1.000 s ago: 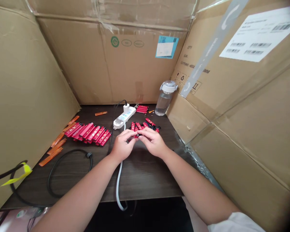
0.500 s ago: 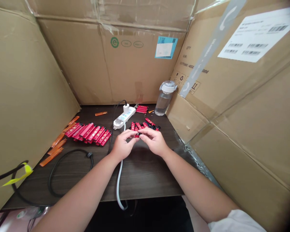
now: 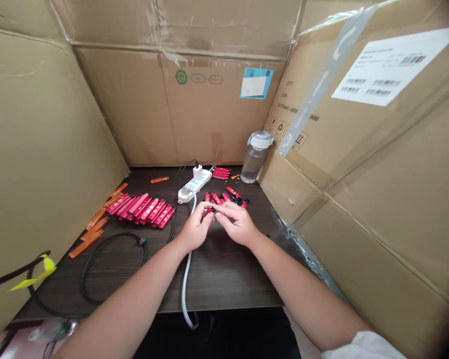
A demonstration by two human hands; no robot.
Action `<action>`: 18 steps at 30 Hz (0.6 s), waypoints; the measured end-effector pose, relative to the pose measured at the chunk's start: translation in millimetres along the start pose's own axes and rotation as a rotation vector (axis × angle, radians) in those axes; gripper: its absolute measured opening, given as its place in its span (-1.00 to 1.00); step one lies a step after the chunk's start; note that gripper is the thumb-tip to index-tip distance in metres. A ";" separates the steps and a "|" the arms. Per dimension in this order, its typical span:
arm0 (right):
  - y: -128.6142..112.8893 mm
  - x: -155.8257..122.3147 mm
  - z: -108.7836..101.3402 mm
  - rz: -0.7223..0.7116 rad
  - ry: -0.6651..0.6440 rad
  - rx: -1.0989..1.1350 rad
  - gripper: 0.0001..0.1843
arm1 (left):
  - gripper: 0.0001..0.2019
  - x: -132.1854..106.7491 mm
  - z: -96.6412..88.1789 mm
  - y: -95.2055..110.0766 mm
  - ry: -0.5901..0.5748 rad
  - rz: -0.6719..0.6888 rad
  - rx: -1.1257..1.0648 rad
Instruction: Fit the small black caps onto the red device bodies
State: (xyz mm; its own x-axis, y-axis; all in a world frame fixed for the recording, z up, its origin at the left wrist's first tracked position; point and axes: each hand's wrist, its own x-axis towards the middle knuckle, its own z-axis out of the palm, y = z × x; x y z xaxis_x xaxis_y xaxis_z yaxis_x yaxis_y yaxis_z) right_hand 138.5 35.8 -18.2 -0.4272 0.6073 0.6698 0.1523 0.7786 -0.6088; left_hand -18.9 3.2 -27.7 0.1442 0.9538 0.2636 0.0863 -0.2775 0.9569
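Note:
My left hand (image 3: 197,227) and my right hand (image 3: 236,223) meet over the middle of the table, fingertips nearly touching. Between them they pinch a small red-and-black lighter-like piece (image 3: 210,211), mostly covered by the fingers. Just beyond the fingertips lies a loose group of red pieces (image 3: 217,198) with gold markings, mixed with small black parts (image 3: 240,201). To the left of my hands, a larger pile of red lighter-like sticks (image 3: 142,209) with black ends lies side by side.
A white power strip (image 3: 187,194) with a plug and cables stands behind my hands. The water bottle (image 3: 254,157) is at the back right, near several red sticks (image 3: 221,173). Orange strips (image 3: 93,230) line the left edge; a black cable (image 3: 82,279) loops nearby. Cardboard walls (image 3: 209,119) enclose the table.
The view has tilted and shifted slightly, so everything sits a little lower. My fingers have closed further over the small piece, and less of it shows.

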 end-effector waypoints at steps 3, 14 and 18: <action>1.0 -1.4 -1.7 0.008 -0.064 0.031 -0.67 | -0.74 -0.7 -3.1 3.8 -0.002 0.034 0.134; -3.5 0.8 -4.4 0.359 -0.099 0.484 -0.62 | -0.65 -5.6 -8.4 8.9 0.066 0.007 0.357; 14.9 10.3 -18.4 0.525 0.324 0.612 -0.61 | -0.66 -6.2 -14.3 8.6 0.120 -0.011 0.423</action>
State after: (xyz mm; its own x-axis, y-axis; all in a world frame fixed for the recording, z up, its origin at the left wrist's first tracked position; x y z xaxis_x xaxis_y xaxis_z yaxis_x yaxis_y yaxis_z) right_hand 152.8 56.5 -12.6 -0.1469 0.9516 0.2699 -0.2877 0.2200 -0.9321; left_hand -33.1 -3.5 -19.3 0.0278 0.9568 0.2894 0.4872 -0.2658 0.8319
